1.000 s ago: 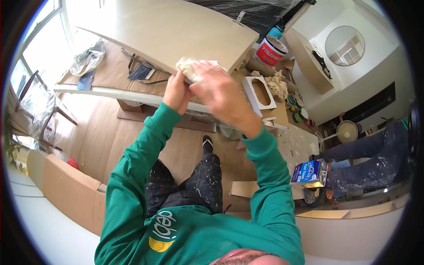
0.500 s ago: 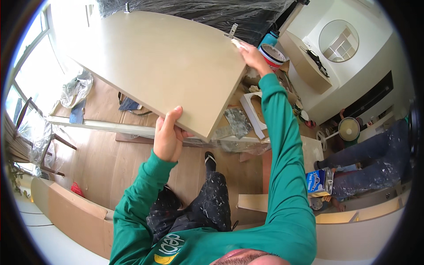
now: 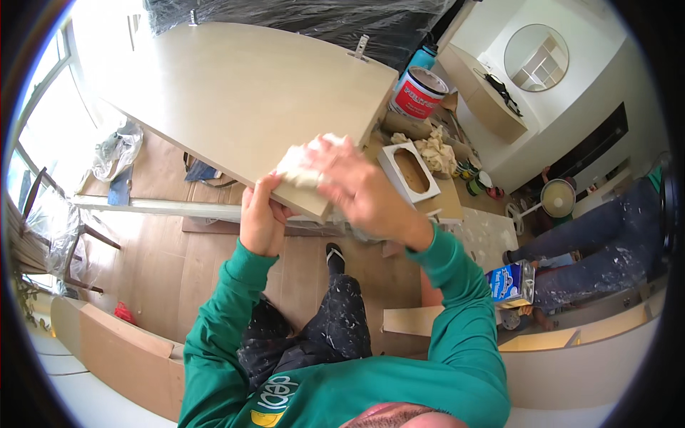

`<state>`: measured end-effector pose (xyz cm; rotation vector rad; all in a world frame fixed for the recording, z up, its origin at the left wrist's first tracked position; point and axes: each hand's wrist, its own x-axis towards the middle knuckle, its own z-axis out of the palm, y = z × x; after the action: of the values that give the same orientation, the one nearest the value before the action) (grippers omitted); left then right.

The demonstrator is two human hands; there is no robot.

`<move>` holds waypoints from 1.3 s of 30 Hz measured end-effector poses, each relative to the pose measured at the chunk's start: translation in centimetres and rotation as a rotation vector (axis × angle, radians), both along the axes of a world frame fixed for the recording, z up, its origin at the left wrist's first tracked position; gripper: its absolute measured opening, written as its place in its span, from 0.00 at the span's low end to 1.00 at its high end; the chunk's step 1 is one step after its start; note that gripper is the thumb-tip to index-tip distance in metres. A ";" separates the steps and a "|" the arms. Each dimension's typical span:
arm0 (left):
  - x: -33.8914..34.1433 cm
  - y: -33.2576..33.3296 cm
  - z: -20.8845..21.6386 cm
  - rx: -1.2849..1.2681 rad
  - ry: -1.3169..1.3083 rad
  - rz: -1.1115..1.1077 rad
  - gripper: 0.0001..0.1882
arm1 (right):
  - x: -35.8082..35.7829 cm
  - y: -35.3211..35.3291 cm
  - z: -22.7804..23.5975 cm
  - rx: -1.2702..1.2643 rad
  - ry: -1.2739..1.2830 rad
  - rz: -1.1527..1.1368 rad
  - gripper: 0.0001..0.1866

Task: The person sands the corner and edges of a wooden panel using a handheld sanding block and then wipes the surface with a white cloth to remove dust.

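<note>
A large beige cabinet door (image 3: 228, 93) with metal hinges (image 3: 362, 47) along its far edge lies tilted in front of me. My left hand (image 3: 262, 221) is closed round its near edge, thumb on top. On the door's near corner, beside the left thumb, a crumpled white cloth (image 3: 301, 168) is pressed under my right hand (image 3: 360, 189). The right fingers are somewhat blurred but closed over that cloth.
Beneath the door is a cardboard-covered table (image 3: 160, 167). A red and white paint bucket (image 3: 418, 93), a box with an oval opening (image 3: 409, 173) and crumpled rags (image 3: 437, 151) stand right. A person in dark trousers (image 3: 592, 264) works at far right beside a blue can (image 3: 511, 283).
My right hand has swept the cloth from the door's far right corner to its near corner, baring the bucket and box. The left hand still holds the near edge.
</note>
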<state>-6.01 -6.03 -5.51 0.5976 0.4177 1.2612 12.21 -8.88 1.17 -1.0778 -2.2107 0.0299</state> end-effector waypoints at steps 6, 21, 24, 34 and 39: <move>-0.7 1.3 -1.2 0.056 0.044 -0.078 0.14 | 5.5 6.3 -0.1 -0.061 0.187 -0.102 0.15; -0.8 -2.9 0.1 -0.339 0.232 0.127 0.23 | 18.2 9.4 -8.0 0.059 -0.169 -0.853 0.21; -1.2 -2.7 2.7 -0.404 0.357 0.040 0.22 | 17.4 6.6 -12.2 -0.502 0.113 -0.681 0.27; -2.2 -1.9 3.9 -0.513 0.513 0.047 0.20 | 11.7 4.9 -14.8 -0.700 -0.141 -0.922 0.46; -2.1 -1.9 5.6 -0.500 0.481 -0.056 0.19 | 13.3 6.1 -12.6 -0.772 -0.031 -1.024 0.37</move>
<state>-8.07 -7.97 0.05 0.4714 1.0735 0.8998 25.51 -2.77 -11.46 -2.5120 -1.4159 0.4358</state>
